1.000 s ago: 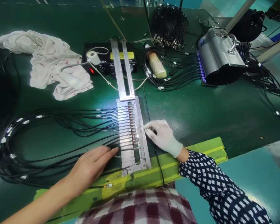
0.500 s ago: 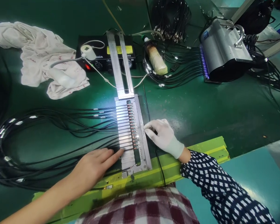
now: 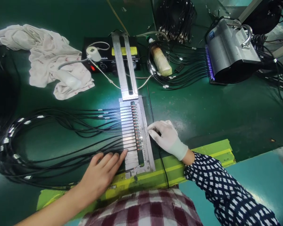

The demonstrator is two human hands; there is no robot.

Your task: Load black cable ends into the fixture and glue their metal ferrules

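Black cables [image 3: 88, 131] fill most of the metal fixture [image 3: 145, 141], its near stretch seemingly pending, with left hand [image 3: 102, 172] fingers loosely spread at its left edge, right hand [image 3: 167, 138] fingers bunched opposite, hold unclear.

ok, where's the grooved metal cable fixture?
Head view, just below centre: the grooved metal cable fixture lies between the bare left hand and gloved right hand, its near end at the yellow-green strip.

Black control box [image 3: 109, 64]: "82A" left, "ONG" right, both cut off at the start. Its yellow label [image 3: 133, 50], red print on white cloth [image 3: 41, 70], blue sticker [image 3: 211, 34] on silver housing [image 3: 230, 47]: too small to read.
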